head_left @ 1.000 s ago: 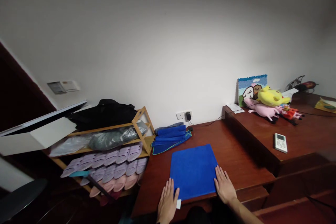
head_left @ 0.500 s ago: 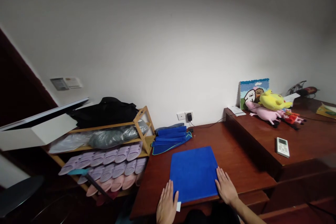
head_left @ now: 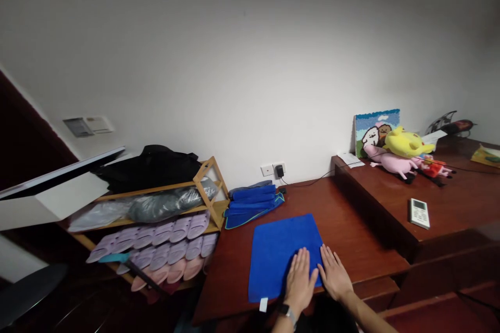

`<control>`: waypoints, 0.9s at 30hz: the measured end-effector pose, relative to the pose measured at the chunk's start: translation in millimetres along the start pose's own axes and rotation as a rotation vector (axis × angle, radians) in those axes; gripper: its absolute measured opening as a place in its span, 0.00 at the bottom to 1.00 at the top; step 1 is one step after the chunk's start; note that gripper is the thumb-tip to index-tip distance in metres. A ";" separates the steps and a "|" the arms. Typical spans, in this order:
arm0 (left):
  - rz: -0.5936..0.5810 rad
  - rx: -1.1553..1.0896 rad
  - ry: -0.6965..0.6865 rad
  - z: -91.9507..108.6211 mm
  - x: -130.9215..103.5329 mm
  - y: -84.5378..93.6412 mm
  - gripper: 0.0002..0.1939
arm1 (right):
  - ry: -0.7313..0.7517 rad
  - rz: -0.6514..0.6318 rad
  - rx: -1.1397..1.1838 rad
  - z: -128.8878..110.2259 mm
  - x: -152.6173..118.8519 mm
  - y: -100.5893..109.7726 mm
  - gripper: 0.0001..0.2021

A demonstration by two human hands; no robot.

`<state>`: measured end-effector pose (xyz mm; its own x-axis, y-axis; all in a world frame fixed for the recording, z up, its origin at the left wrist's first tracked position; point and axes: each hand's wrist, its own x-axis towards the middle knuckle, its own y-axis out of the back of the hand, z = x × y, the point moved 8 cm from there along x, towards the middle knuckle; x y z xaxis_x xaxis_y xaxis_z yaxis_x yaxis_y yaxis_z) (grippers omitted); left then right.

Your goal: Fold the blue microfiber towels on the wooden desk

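On the table, a blue cloth lies flat, its near edge partly hidden by the left hand, the right hand along its right side. Each hand's grip is released, forearms cut off below. Roughly square, it shows no clear long axis; its white tag points nearward.

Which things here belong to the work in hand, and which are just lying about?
In use:
blue cloth, left hand over it, right hand at its edge
perhaps the blue fabric pile behind

Lying about:
yellow plush toy
white remote
picture
slippers
black bag
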<state>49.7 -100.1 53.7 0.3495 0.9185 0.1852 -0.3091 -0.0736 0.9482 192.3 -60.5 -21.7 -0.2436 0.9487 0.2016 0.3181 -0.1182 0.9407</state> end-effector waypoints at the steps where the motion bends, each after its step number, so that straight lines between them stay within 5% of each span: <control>1: -0.041 -0.033 -0.028 17.6 13.4 -8.2 0.32 | 0.018 -0.003 -0.019 -0.7 0.0 -1.8 0.32; 4: -0.120 -0.089 -0.005 35.5 33.6 -31.2 0.33 | 0.065 -0.004 -0.073 -1.8 0.9 -9.2 0.31; 7: -0.135 -0.079 0.022 17.8 26.3 -42.8 0.33 | 0.043 0.000 -0.073 0.5 2.8 -13.0 0.30; 11: -0.080 0.008 0.053 -30.5 -4.6 -29.1 0.33 | -0.026 -0.011 -0.002 1.6 1.9 -5.2 0.32; 20: -0.024 0.109 0.337 -183.0 -84.9 27.2 0.30 | -0.042 -0.064 0.048 -1.7 -1.3 9.4 0.33; 23: 0.009 0.075 0.331 -200.3 -98.4 31.6 0.30 | -0.044 -0.086 0.044 -0.2 -2.1 6.6 0.33; 27: 0.042 0.069 0.318 -199.3 -100.7 28.7 0.30 | -0.056 -0.099 0.060 1.3 4.7 6.3 0.33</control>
<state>-170.7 -117.3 10.8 0.0407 0.9887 0.1445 -0.2530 -0.1297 0.9587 194.3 -56.5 -15.1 -0.2254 0.9700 0.0914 0.3496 -0.0071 0.9369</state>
